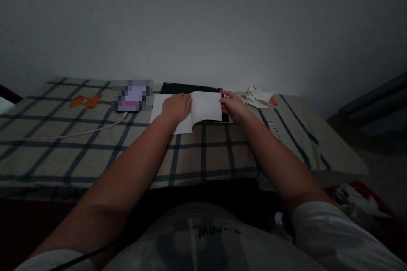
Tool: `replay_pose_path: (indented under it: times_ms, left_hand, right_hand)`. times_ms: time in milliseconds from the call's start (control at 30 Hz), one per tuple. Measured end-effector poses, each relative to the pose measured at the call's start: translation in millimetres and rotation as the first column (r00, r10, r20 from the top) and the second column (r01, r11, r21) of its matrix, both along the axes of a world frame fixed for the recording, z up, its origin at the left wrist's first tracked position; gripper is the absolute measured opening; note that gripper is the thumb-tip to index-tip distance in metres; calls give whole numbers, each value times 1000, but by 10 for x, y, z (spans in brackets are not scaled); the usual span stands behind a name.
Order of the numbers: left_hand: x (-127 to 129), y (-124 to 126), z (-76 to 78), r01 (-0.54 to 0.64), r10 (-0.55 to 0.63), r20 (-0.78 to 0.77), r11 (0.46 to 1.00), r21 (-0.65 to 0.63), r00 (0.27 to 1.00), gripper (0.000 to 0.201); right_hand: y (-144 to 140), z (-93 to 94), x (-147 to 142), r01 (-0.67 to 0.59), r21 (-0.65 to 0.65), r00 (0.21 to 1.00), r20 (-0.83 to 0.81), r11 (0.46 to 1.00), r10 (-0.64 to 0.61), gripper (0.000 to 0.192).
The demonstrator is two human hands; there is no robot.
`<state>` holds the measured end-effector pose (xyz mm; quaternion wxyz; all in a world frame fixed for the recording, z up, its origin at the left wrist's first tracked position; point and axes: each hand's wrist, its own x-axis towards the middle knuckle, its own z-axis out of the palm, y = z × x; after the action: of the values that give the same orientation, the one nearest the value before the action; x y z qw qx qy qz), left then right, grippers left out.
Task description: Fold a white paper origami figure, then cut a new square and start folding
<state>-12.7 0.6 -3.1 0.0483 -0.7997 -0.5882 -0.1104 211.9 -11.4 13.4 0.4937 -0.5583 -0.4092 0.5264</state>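
Dim room, plain pale wall behind, and a bed or low table under a checked cloth (203,152) with dark blue lines fills the middle of the view.

Both arms stretch out toward twelve o'clock. The left hand (176,107) lies palm down, fingers spread flat, pressing on a white sheet of paper (206,108). The right hand (233,104) sits just at three o'clock of it, fingers curled narrow on the sheet's right edge; it looks like a pinch, though the light is too poor to be sure. The paper is folded or curved over itself, its near flap lifting between the two hands.

Under the sheet, and poking out at twelve o'clock, lies a flat black pad (187,88), touching the paper. At nine o'clock of the left hand sits a blurred-out device (132,95), glowing purple, with a white cable (73,133) running off toward the left edge. Farther along at nine o'clock, an orange printed figure (85,101) on the cloth. At three o'clock of the right hand, near it, a crumpled heap of paper (256,95).
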Motion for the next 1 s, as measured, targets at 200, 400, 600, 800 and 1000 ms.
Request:
replay_pose_path:
  times_ms: [200, 400, 600, 800, 1000]
  left_hand:
    - [-10, 41, -65, 2, -3, -31, 999, -36, 1000, 60]
    - [-34, 87, -105, 0, -1, -34, 998, -57, 999, 60]
    - [-21, 96, -118, -3, 1, -42, 999, -46, 999, 59]
    - [-16, 93, -99, -8, 4, -55, 998, -58, 998, 60]
    - [-11, 82, -98, -9, 5, -49, 997, -74, 999, 61]
  right_hand:
    - [55, -76, 24, 30, 31, 991, 127, 999, -34, 38]
    - [59, -87, 58, -13, 36, 928, 372, 999, -1, 35]
    - [37, -79, 42, -53, 6, 900, 434, 999, 45, 34]
    - [11, -26, 27, -73, 0, 901, 428, 997, 66, 34]
    - [10, -29, 42, -86, 26, 904, 423, 996, 67, 31]
